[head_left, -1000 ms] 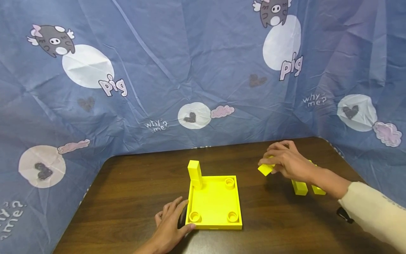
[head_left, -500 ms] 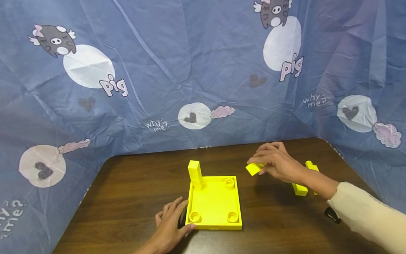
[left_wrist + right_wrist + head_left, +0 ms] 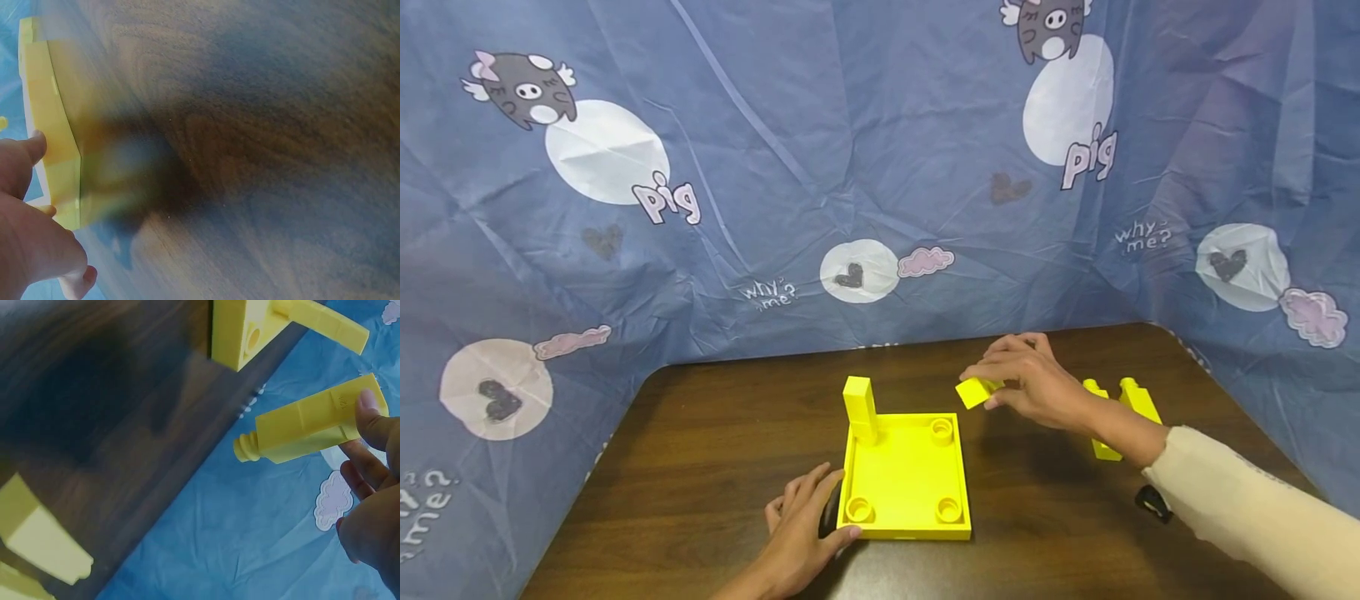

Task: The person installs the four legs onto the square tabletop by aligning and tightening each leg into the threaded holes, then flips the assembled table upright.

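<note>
The block [image 3: 319, 419] was found raised above the table [image 3: 715, 433], just right of the tray's far right corner. The right hand [image 3: 1030, 379] had thumb and fingers clamped on it toward the plain end, leaving the threaded end exposed. In this inspector's judgement it was light, stiff plastic, smooth enough to twist slightly in the fingers, and not fragile, the thread being the part most open to wear. The flat sides near the plain end were judged the soundest hold.

The left hand [image 3: 801, 521] lay against the tray [image 3: 906, 475] at its near left corner, fingers apart and loosely bent. A similar block [image 3: 860, 404] stood upright at the far left corner.

Not verified: the threaded end could not be made out from the head view; the forearm partly covered two blocks lying at right; a dark object [image 3: 1153, 503] beside the sleeve could not be identified; the left wrist view was hazy.
</note>
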Tool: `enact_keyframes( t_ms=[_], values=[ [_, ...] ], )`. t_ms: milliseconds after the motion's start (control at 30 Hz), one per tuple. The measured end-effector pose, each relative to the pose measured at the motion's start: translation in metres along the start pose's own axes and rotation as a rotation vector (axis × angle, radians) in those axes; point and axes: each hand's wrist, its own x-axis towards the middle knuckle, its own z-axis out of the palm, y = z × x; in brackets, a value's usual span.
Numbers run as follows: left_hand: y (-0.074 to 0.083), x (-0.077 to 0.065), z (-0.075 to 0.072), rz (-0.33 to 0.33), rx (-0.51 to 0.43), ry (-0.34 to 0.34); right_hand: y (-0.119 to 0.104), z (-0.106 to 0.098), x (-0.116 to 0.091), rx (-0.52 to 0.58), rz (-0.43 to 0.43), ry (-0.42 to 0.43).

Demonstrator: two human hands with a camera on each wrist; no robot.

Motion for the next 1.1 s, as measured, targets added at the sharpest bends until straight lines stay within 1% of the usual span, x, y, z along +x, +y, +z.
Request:
enact_keyframes(
  t_ms=[267, 367, 500, 733, 867, 1100],
  values=[
    [0.0, -0.001, 0.0, -0.001, 0.005, 0.007, -0.007, 0.012, 0.007, 0.215, 0.155, 0.037],
    [0.0, -0.001, 0.0, 0.001, 0.009, 0.01, -0.009, 0.014, 0.01, 0.251, 0.215, 0.044],
    [0.001, 0.0, 0.0, -0.004, 0.007, 0.004, -0.009, 0.017, 0.014, 0.3, 0.259, 0.056],
    [0.001, -0.001, 0.0, 0.0, 0.009, 0.007, -0.011, 0.027, 0.017, 0.457, 0.376, 0.053],
    [0.001, -0.001, 0.0, 0.009, 0.013, 0.011, -0.014, 0.034, 0.017, 0.509, 0.446, 0.059],
    [0.001, -0.001, 0.0, 0.014, 0.017, 0.013, -0.013, 0.044, 0.016, 0.635, 0.527, 0.074]
  ],
)
